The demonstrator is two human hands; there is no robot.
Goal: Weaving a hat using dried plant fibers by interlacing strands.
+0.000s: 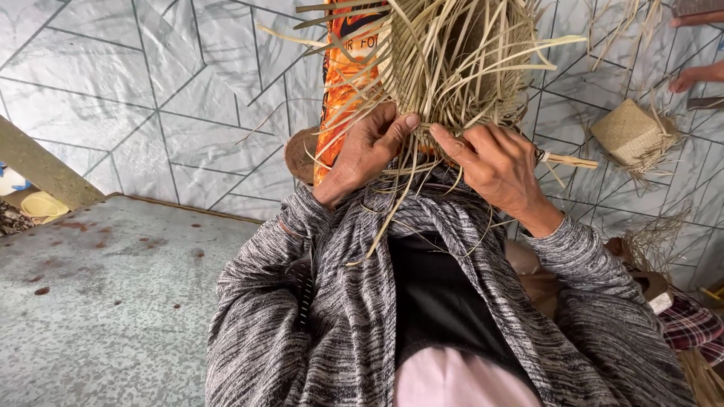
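A half-woven basket (460, 56) of pale straw strips stands in front of me, with loose strips sticking out all around its edge. My left hand (366, 151) presses its thumb and fingers on the strips at the basket's near edge. Just to the right, my right hand (494, 166) pinches a strip at the same edge. Both forearms wear grey knitted sleeves. An orange printed sack (343, 83) lies under the basket on the left.
A finished small woven basket (630, 132) lies on the tiled floor at the right. Another person's hands (697, 75) show at the top right corner. A grey speckled slab (98, 294) fills the lower left. Checked cloth (690, 324) lies at right.
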